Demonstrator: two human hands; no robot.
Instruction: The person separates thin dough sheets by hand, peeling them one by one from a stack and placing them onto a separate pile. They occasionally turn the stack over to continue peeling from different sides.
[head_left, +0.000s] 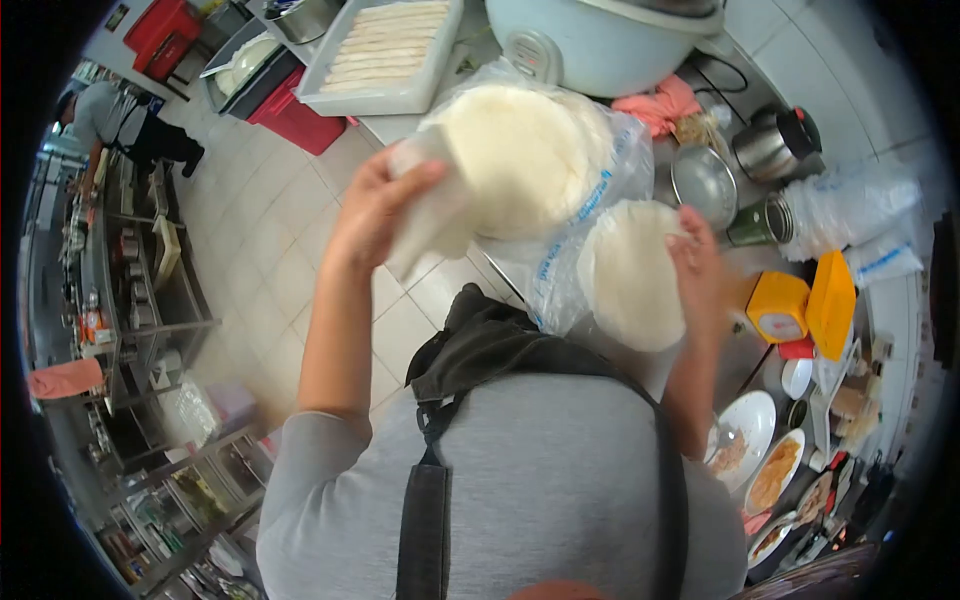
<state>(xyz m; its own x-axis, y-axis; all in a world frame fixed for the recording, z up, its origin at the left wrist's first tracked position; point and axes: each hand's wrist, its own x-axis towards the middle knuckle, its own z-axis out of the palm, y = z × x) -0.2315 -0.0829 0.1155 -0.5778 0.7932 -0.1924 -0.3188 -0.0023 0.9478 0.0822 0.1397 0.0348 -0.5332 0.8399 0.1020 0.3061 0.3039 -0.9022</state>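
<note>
My left hand [385,205] is raised at the left of a large stack of round, pale dough sheets [520,150]. Its thumb and fingers close on a pale, flat piece [430,205], blurred by motion, that looks like a dough sheet. My right hand [697,265] has its fingers closed at the right edge of a smaller round dough sheet [632,275]; the hand is partly blurred. Both the stack and the round sheet rest on a clear plastic bag [570,260] with blue print.
A tray of rolled dough sticks [385,50] and a light-blue cooker [600,45] stand at the back. To the right are a strainer [703,185], a steel jug [775,143], a yellow scale [777,307] and food dishes [775,470]. Another person [110,120] works at far left.
</note>
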